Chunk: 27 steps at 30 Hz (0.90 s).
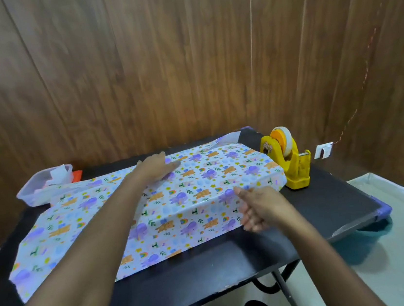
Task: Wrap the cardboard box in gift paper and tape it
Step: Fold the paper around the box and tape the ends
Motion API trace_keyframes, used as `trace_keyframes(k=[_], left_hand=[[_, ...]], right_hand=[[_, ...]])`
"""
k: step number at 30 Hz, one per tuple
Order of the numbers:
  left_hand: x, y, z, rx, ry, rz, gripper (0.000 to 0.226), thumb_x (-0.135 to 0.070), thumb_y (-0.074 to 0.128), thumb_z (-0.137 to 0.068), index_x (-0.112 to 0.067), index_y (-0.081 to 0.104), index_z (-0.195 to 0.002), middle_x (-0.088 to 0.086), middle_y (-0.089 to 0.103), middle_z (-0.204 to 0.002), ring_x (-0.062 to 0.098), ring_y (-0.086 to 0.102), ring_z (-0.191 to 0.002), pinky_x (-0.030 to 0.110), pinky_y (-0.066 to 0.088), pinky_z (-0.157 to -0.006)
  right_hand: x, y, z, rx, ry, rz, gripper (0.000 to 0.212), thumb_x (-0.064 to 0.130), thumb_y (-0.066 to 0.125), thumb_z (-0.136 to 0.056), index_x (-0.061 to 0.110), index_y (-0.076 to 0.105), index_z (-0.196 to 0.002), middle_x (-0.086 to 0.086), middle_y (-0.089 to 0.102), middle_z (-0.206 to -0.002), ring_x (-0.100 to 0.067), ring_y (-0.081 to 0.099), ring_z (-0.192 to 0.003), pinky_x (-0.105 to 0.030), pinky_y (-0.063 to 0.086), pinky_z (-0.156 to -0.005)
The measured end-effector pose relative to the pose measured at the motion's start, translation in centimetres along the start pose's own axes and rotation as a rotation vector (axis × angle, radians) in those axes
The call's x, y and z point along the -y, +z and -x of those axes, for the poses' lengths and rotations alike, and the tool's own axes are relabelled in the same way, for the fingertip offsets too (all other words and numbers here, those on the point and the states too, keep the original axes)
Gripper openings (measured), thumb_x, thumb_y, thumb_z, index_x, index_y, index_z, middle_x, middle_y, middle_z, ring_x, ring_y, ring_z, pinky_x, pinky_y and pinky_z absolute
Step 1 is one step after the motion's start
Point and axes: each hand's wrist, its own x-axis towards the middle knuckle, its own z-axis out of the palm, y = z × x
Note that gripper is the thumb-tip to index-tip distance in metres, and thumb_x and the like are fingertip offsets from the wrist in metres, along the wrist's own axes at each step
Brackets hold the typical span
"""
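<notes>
On the table (316,205), paper lies over a box, no tape on it yet.
The box is hidden under the paper (189,200), mid-table. The left hand (155,166) presses flat on top. The right hand (258,209), apart from it, curls at the front edge; I cannot tell if it pinches. If the flat hand lifts, the paper may slide or spring open. A hard pull could tear it. The tape (288,157) waits just beside.

I see my left hand (157,167) flat on the gift paper (189,205), straight fingers resting on its raised top. My right hand (258,207) is blurred: its thumb touches the paper's near fold, with the fingers curled just below, perhaps pinching it. Just beyond those fingers stands a yellow tape dispenser (290,165) on the black table (210,273).
</notes>
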Motion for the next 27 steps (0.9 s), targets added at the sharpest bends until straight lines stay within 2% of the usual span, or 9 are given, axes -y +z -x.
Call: trace_keyframes(k=[3, 5, 9, 13, 17, 19, 22, 25, 27], left_hand=[[-0.7, -0.3, -1.6, 0.004, 0.027, -0.009, 0.070, -0.063, 0.036, -0.090, -0.003, 0.047, -0.123, 0.019, 0.049, -0.128, 0.034, 0.043, -0.120, 0.046, 0.035, -0.102], [-1.2, -0.1, -2.4, -0.018, 0.017, -0.028, 0.067, -0.065, 0.035, -0.089, -0.008, 0.049, -0.121, 0.015, 0.045, -0.128, 0.032, 0.039, -0.121, 0.045, 0.033, -0.104], [-1.1, 0.8, -2.7, -0.100, -0.022, -0.003, 0.072, -0.068, 0.033, -0.088, -0.015, 0.040, -0.137, 0.011, 0.041, -0.135, 0.029, 0.036, -0.127, 0.043, 0.028, -0.107], [-0.3, 1.0, -3.0, -0.178, -0.110, -0.029, 0.071, -0.066, 0.029, -0.090, -0.012, 0.042, -0.134, 0.012, 0.044, -0.135, 0.030, 0.038, -0.126, 0.042, 0.030, -0.105], [0.1, 1.3, -3.0, -0.214, -0.206, -0.059, 0.072, -0.065, 0.025, -0.092, -0.010, 0.042, -0.134, 0.013, 0.044, -0.137, 0.031, 0.038, -0.127, 0.045, 0.028, -0.106], [0.8, 1.1, -3.1, -0.224, -0.252, -0.050, 0.072, -0.065, 0.025, -0.092, -0.009, 0.043, -0.133, 0.013, 0.044, -0.137, 0.032, 0.038, -0.127, 0.046, 0.028, -0.105], [2.1, 0.5, -3.3, -0.192, -0.299, -0.007, 0.073, -0.066, 0.030, -0.090, -0.009, 0.043, -0.133, 0.013, 0.045, -0.137, 0.032, 0.038, -0.127, 0.045, 0.030, -0.104], [2.8, 0.3, -3.3, -0.211, -0.342, 0.038, 0.068, -0.064, 0.036, -0.089, -0.010, 0.048, -0.129, 0.012, 0.050, -0.132, 0.032, 0.042, -0.124, 0.044, 0.031, -0.101], [3.0, 0.5, -3.2, -0.263, -0.349, 0.060, 0.062, -0.060, 0.039, -0.091, -0.010, 0.052, -0.124, 0.011, 0.054, -0.127, 0.031, 0.044, -0.120, 0.043, 0.031, -0.099]], right_hand=[[-2.0, 0.2, -0.1, 0.002, 0.110, -0.007, 0.054, 0.059, 0.057, -0.081, 0.009, 0.056, -0.100, -0.013, 0.056, -0.088, -0.025, 0.062, -0.066, -0.030, 0.055, -0.052], [-2.9, 0.4, -0.5, -0.033, 0.121, -0.113, 0.056, 0.057, 0.062, -0.077, 0.012, 0.056, -0.110, -0.011, 0.055, -0.099, -0.027, 0.062, -0.080, -0.034, 0.058, -0.059], [-3.3, 0.5, -1.7, -0.094, 0.074, -0.324, 0.040, 0.039, 0.071, -0.077, 0.009, 0.061, -0.101, -0.009, 0.060, -0.095, -0.023, 0.060, -0.084, -0.033, 0.055, -0.073], [-2.9, 1.0, -2.7, -0.101, 0.017, -0.348, 0.025, 0.027, 0.075, -0.076, 0.014, 0.064, -0.094, 0.003, 0.066, -0.093, -0.011, 0.057, -0.085, -0.035, 0.047, -0.086], [-2.0, 1.4, -4.2, -0.079, 0.034, -0.459, 0.043, 0.020, 0.078, -0.074, 0.005, 0.064, -0.112, -0.003, 0.067, -0.109, -0.017, 0.060, -0.101, -0.034, 0.042, -0.095], [-1.7, 1.3, -5.0, -0.069, 0.048, -0.570, 0.040, 0.013, 0.077, -0.074, 0.000, 0.062, -0.110, -0.006, 0.064, -0.116, -0.020, 0.056, -0.111, -0.033, 0.041, -0.100], [-0.7, 1.4, -5.7, -0.039, 0.098, -0.594, 0.042, 0.008, 0.077, -0.073, 0.000, 0.059, -0.110, -0.009, 0.058, -0.120, -0.021, 0.049, -0.114, -0.032, 0.039, -0.097], [0.1, 1.4, -6.1, 0.005, 0.148, -0.565, 0.021, 0.005, 0.076, -0.074, 0.007, 0.061, -0.088, -0.006, 0.058, -0.116, -0.023, 0.042, -0.127, -0.034, 0.032, -0.106], [0.2, 1.7, -6.3, 0.012, 0.143, -0.535, 0.020, 0.001, 0.075, -0.073, 0.010, 0.059, -0.080, -0.007, 0.057, -0.122, -0.024, 0.038, -0.130, -0.037, 0.026, -0.112]])
